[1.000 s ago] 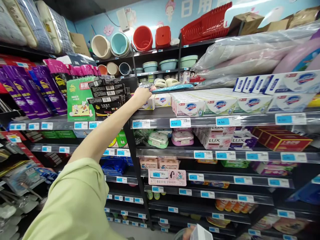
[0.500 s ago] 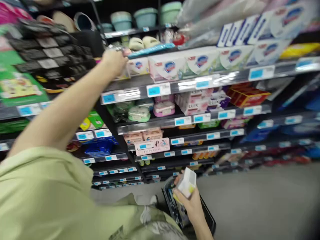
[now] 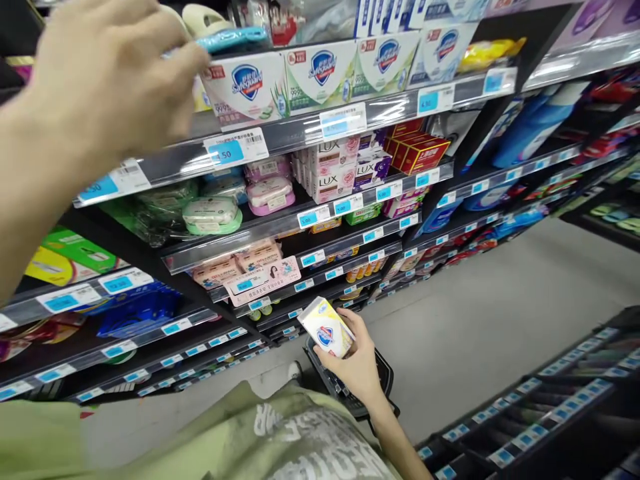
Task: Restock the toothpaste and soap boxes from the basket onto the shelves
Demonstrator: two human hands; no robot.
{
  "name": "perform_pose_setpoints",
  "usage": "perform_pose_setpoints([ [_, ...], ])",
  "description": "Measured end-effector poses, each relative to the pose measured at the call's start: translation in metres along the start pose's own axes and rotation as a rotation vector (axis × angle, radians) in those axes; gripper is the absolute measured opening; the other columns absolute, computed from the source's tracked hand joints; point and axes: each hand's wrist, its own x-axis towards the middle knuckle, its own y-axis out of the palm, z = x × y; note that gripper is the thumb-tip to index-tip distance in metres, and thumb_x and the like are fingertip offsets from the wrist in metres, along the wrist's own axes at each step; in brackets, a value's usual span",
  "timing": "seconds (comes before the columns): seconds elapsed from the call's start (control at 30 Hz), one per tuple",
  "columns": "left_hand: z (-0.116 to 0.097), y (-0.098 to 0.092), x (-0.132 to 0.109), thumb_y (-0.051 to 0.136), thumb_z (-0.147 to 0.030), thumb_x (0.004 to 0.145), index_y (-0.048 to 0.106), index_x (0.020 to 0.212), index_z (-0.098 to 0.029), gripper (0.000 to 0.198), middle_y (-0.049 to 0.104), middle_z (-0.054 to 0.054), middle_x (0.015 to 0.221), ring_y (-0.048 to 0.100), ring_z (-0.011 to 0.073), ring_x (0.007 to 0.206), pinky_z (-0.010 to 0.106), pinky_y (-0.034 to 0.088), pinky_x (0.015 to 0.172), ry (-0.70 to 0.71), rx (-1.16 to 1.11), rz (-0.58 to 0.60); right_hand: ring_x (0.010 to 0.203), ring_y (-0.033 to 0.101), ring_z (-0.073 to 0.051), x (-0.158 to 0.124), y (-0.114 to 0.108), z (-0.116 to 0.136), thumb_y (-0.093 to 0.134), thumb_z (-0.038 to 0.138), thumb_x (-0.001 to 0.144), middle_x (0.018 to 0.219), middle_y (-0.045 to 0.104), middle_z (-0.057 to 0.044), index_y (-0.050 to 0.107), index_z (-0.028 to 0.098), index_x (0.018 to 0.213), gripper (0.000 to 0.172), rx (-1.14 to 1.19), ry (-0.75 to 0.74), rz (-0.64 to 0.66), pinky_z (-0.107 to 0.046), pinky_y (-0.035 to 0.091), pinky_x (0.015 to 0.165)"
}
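Note:
My left hand [image 3: 107,70] is raised at the top shelf, fingers loosely curled and apart, next to the row of white Safeguard soap boxes [image 3: 310,70]; nothing shows in it. A blue flat item [image 3: 230,39] lies just past its fingertips. My right hand [image 3: 357,363] is low in front of me, closed round a white and yellow Safeguard soap box [image 3: 326,327], held above a black shopping basket [image 3: 380,373] on the floor.
Shelves [image 3: 280,137] with blue price tags run to the right, holding Lux soap boxes [image 3: 330,177], soap dishes [image 3: 213,215] and red boxes [image 3: 417,150]. A grey floor aisle [image 3: 500,307] lies on the right, with another low shelf unit [image 3: 540,407] at the bottom right.
My view has dropped and swung right. My left hand has come back from the shelf towards me. My right hand with the soap box has come into full view over the basket.

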Motion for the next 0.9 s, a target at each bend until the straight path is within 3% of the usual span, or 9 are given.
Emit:
perform_pose_setpoints([
  [0.07,-0.052,-0.016,-0.017,0.025,-0.047,0.099,0.047,0.148,-0.019,0.061,0.051,0.008,0.148,0.041,0.0439,0.14,0.064,0.034,0.115,0.045,-0.056,0.011,0.1,0.068,-0.023,-0.001,0.002,0.002,0.086,0.025,0.066,0.118,0.068,-0.008,0.059,0.024,0.124,0.065,-0.066,-0.038,0.005,-0.033,0.058,0.085],
  [0.13,-0.096,-0.03,-0.037,0.024,-0.042,0.101,0.049,0.147,-0.031,0.054,0.06,0.005,0.135,0.049,0.0427,0.136,0.069,0.041,0.106,0.155,-0.191,0.059,0.101,0.068,-0.024,-0.002,0.004,0.003,0.085,0.024,0.067,0.118,0.069,-0.007,0.061,0.024,0.124,0.062,-0.063,-0.044,0.015,-0.035,0.057,0.087],
  [0.2,-0.123,-0.039,-0.053,0.017,-0.04,0.103,0.058,0.136,-0.041,0.052,0.067,0.0,0.116,0.057,0.0328,0.13,0.062,0.044,0.108,0.211,-0.394,0.123,0.104,0.067,-0.026,-0.001,0.005,0.003,0.086,0.024,0.065,0.118,0.069,-0.008,0.063,0.024,0.122,0.062,-0.01,-0.028,0.006,-0.036,0.057,0.088],
  [0.3,-0.133,-0.035,-0.063,0.024,-0.033,0.105,0.066,0.122,-0.037,0.045,0.071,0.001,0.111,0.063,0.0284,0.125,0.055,0.047,0.11,0.37,-0.646,0.18,0.101,0.067,-0.027,0.001,0.006,0.006,0.089,0.027,0.059,0.11,0.071,-0.008,0.066,0.022,0.116,0.061,0.16,0.029,0.026,-0.035,0.058,0.081],
  [0.4,-0.132,-0.006,-0.068,0.039,-0.022,0.103,0.063,0.127,-0.034,0.037,0.067,0.003,0.133,0.057,0.0273,0.133,0.047,0.046,0.114,0.59,-0.785,0.223,0.082,0.069,-0.024,0.004,0.006,0.013,0.082,0.043,0.069,0.102,0.073,-0.008,0.066,0.022,0.113,0.052,0.49,0.202,0.152,-0.032,0.056,0.061],
  [0.53,-0.146,0.037,-0.078,0.049,-0.007,0.095,0.06,0.132,-0.034,0.047,0.056,0.003,0.152,0.047,0.0241,0.143,0.039,0.041,0.117,0.759,-0.791,0.178,0.048,0.059,-0.018,0.007,0.005,0.022,0.061,0.067,0.081,0.065,0.069,-0.005,0.071,0.018,0.093,0.052,0.749,0.503,0.352,-0.024,0.041,0.039],
  [0.67,-0.163,0.052,-0.084,0.053,-0.002,0.088,0.059,0.132,-0.028,0.051,0.05,0.007,0.156,0.044,0.0255,0.144,0.04,0.037,0.117,0.868,-0.682,0.166,0.039,0.052,-0.013,0.007,0.008,0.021,0.056,0.069,0.083,0.054,0.063,-0.004,0.071,0.015,0.084,0.056,0.747,0.676,0.458,-0.021,0.032,0.034],
  [0.8,-0.175,0.057,-0.088,0.062,-0.005,0.083,0.058,0.132,-0.023,0.052,0.063,0.012,0.138,0.053,0.0288,0.131,0.041,0.043,0.107,0.973,-0.619,0.186,0.04,0.052,-0.014,0.007,0.017,0.021,0.058,0.066,0.084,0.051,0.059,0.0,0.069,0.018,0.08,0.049,0.793,0.732,0.406,-0.021,0.036,0.037],
  [0.9,-0.185,0.064,-0.093,0.057,-0.012,0.091,0.064,0.122,-0.021,0.033,0.072,0.012,0.114,0.063,0.0265,0.111,0.038,0.048,0.094,0.909,-0.586,0.124,0.052,0.061,-0.017,0.006,0.02,0.027,0.062,0.059,0.084,0.061,0.066,-0.001,0.069,0.019,0.086,0.041,0.836,0.696,0.357,-0.024,0.046,0.045],
])
